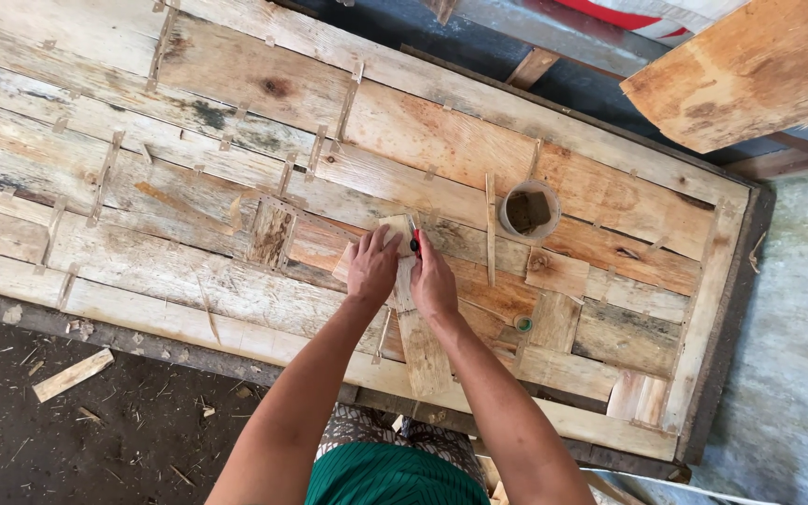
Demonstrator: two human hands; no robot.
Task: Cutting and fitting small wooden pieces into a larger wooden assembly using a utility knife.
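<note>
A large panel (189, 187) of patched thin wood sheets lies flat in front of me, its seams held by small strips. My left hand (372, 265) presses flat on a pale square veneer patch (396, 227) near the panel's middle. My right hand (433, 279) sits beside it, closed on a small red-handled tool (415, 241) whose tip rests on the patch. A narrow vertical veneer piece (423, 351) runs from under my hands toward me.
A round open cup (529, 210) with a dark block inside stands on the panel right of my hands. A small green roll (523, 324) lies nearby. A thin wood stick (490, 229) lies upright beside the cup. Wood scraps (72, 374) litter the dirt floor at left. A board (750, 70) overhangs top right.
</note>
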